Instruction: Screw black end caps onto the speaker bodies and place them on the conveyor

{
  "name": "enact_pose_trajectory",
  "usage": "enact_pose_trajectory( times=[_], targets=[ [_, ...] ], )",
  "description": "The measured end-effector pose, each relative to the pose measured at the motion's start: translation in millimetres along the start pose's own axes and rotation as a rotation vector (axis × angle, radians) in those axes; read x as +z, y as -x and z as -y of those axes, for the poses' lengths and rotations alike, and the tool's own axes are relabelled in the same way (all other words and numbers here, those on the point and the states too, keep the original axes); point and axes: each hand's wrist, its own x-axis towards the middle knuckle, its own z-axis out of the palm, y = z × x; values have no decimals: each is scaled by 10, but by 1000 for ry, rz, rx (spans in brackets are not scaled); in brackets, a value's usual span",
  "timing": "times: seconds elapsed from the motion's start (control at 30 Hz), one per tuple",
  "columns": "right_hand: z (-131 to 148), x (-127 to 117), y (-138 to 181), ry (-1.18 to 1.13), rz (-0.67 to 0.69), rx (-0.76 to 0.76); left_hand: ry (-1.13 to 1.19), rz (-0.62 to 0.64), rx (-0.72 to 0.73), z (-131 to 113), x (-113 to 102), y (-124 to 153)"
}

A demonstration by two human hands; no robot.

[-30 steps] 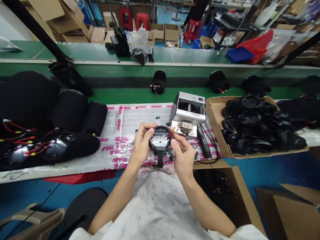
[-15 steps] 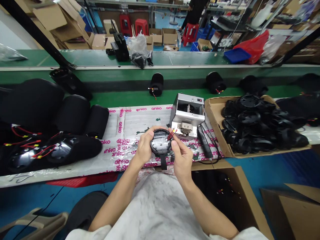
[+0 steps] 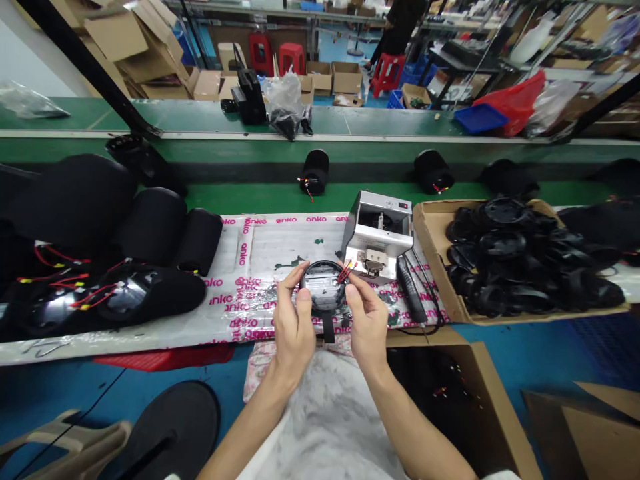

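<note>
Just below frame center, you grip a round black plastic housing [image 3: 325,295] from 2 sides, left hand [image 3: 295,328] clamped on its left rim, right hand [image 3: 369,319] on its right, nearer the red wires [image 3: 345,273], black strap [image 3: 329,329] pointing toward the bottom edge

Black-rimmed round part [image 3: 325,288], red wires [image 3: 345,273]
</note>
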Motion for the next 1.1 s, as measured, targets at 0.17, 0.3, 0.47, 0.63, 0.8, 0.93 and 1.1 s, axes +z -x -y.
enact_pose_trajectory(
  times=[0.17, 0.3, 0.47, 0.63, 0.8, 0.93, 1.1],
  targets=[
    [23, 0, -49, -25, 32, 6, 74, -15, -24, 64, 5, -199],
    [-3, -5, -102, -77, 38, 17, 232, 141, -121, 160, -6, -579],
    [-56, -12, -99, -71, 52, 32, 322, 534, -136, 213, -43, -911],
    [88, -201, -217, 99, 118, -26, 369, 800, -138, 225, -85, -1003],
    [241, -881, -683, 417, -115, -168, 387, 837, -146, 230, -92, -1053],
    [47, -1332, -1020, 702, -195, -51, 360, 927, -136, 190, -121, -1174],
    [-91, -1561, -1122, 704, -26, 138, 350, 1029, -133, 163, -92, -1263]
  ],
)
